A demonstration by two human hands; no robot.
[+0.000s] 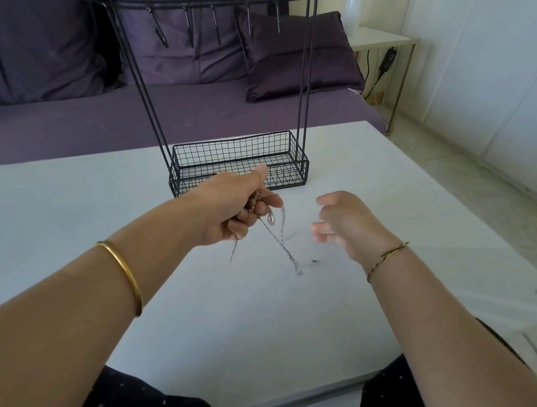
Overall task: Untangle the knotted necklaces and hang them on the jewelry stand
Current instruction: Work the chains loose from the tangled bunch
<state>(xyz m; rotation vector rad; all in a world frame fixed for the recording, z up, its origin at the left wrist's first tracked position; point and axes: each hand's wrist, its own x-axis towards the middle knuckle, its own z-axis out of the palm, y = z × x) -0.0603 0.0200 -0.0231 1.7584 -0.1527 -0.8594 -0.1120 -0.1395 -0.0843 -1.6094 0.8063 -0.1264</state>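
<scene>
White table (pixel 215 314) nearest, black wire jewelry stand (pixel 232 153) at 12 o'clock – L hand (pixel 230 209) in front grips tangled necklaces (pixel 271 220), chains dangling twd 5 o'clock, R hand (pixel 344 224) at their 3 o'clock, fingers loose, holding nothing.

The left hand (pixel 232 206) grips a bunch of tangled necklaces (pixel 269 233) above the white table (pixel 61 208); thin chains hang down from the fist. The right hand (pixel 346 226) is beside them with relaxed fingers and holds nothing. Behind the hands stands the black wire jewelry stand (pixel 232 153), with bare hooks.
</scene>
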